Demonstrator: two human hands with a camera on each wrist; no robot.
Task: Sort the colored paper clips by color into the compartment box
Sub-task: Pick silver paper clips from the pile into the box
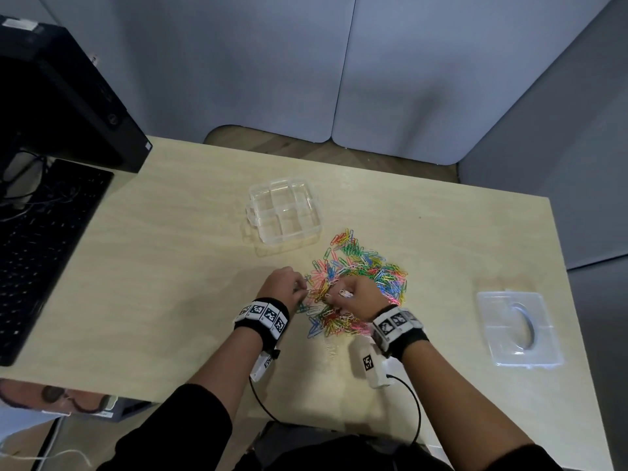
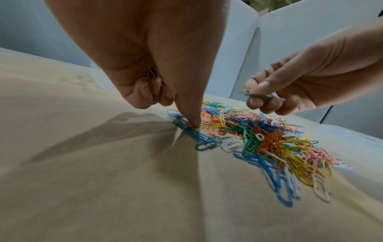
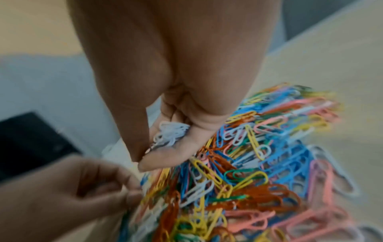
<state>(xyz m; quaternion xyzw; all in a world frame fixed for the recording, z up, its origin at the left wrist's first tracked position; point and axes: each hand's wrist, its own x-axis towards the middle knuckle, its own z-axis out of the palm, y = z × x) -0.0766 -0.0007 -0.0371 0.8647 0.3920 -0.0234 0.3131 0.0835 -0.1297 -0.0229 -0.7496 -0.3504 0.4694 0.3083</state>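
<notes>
A heap of mixed colored paper clips (image 1: 360,283) lies on the table, just in front of the clear compartment box (image 1: 283,212), whose cells look empty. My left hand (image 1: 287,283) is at the heap's left edge. One straight finger (image 2: 190,117) presses on a green clip (image 2: 180,124), and the other fingers are curled round a few clips (image 2: 154,74) whose color I cannot tell. My right hand (image 1: 355,294) hovers over the heap and holds a bunch of white clips (image 3: 172,132) in its curled fingers, thumb and fingertip nearly touching.
The box's clear lid (image 1: 520,326) lies flat at the right of the table. A black keyboard (image 1: 44,239) and a black computer case (image 1: 68,103) fill the left side. Grey partition panels (image 1: 339,62) stand behind the table.
</notes>
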